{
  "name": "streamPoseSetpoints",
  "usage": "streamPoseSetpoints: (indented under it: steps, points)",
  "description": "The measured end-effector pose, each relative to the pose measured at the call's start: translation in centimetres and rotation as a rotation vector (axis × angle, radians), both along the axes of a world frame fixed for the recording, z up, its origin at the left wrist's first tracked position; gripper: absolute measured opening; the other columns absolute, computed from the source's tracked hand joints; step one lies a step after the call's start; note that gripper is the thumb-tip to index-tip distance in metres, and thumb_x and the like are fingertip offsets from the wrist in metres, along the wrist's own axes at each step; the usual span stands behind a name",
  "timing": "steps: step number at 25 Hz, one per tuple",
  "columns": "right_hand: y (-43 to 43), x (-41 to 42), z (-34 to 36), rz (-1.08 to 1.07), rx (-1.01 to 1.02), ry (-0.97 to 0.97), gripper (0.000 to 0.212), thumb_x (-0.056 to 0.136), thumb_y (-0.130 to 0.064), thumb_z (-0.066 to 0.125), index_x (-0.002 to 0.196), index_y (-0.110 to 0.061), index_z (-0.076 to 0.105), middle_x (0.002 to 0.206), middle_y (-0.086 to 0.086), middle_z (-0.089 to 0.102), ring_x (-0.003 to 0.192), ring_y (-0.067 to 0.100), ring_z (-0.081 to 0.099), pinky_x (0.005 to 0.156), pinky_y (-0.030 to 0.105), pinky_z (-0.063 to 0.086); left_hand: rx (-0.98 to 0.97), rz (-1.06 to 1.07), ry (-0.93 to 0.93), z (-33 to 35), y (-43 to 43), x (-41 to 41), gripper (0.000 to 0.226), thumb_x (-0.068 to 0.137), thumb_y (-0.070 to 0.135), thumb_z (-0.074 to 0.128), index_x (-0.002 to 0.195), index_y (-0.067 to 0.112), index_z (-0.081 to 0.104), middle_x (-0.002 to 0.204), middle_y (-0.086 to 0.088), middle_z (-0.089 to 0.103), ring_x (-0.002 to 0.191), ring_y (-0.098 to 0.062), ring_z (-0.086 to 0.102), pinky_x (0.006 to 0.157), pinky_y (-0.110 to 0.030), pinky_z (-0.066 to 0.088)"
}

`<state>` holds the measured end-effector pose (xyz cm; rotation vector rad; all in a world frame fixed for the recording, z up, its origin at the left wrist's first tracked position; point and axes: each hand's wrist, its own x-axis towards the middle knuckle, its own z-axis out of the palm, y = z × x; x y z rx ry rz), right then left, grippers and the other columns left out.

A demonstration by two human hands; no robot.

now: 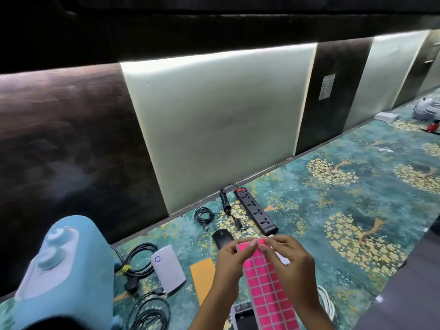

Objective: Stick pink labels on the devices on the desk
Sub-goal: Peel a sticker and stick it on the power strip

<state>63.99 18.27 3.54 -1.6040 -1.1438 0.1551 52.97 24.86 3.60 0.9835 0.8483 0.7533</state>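
Nearest you, a dark flat device (245, 316) lay at the bottom edge of the view, partly hidden behind the sheet of pink labels (269, 291). You held that sheet above the surface with 2 hands. Your left hand (227, 262) pinched its far left corner, and the fingers of your right hand (289, 260) were closed on its far end beside it.

Everything lay on a teal patterned surface (333, 198) with yellow flower clusters. To your left sat an orange card (202, 275), a white device (167, 267), black cables (140, 258) and a big pale blue device (66, 270). A white cable (327, 303) curled to your right. Just beyond your hands lay a black mouse (222, 235), then a plug (238, 222), a coiled black lead (203, 215) and a black power strip (256, 210) angled towards the wall.

The wall met the surface in a line rising from lower left to upper right. It had dark wood panels (59, 127) and pale lit panels (214, 127), and 1 dark panel carried a notice (326, 86). On your right the surface ended at a dark grey strip (404, 294).

Open surface ran right of the power strip and away to the far corner. A white box (387, 116), a grey object (423, 109) and something red (432, 126) lay there, too small to identify.
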Motion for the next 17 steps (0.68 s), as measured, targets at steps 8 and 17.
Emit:
streamPoseSetpoints:
  steps: [8,17]
  points:
    - [3.4,12.8,-0.3,0.143,-0.082,0.105,0.014,0.073,-0.017,0.073,0.087,-0.016,0.074,0.08,-0.013,0.068,0.083,-0.013,0.06,0.069,0.004,0.046,-0.028,0.094,-0.007,-0.6,2.1,11.9,0.004,0.072,0.012,0.075,0.073,0.012,0.071,0.064,-0.002,0.072,0.056,-0.014,0.067,0.059,-0.029,0.054]
    - [5.1,21.5,-0.2,0.192,-0.043,-0.053,0.021,0.073,-0.014,0.072,0.094,-0.015,0.072,0.09,-0.008,0.071,0.09,-0.006,0.056,0.076,-0.005,0.038,-0.079,0.113,-0.013,-0.4,3.5,20.5,0.004,0.077,0.012,0.068,0.078,0.008,0.067,0.056,-0.002,0.063,0.047,-0.011,0.056,0.051,-0.021,0.046]
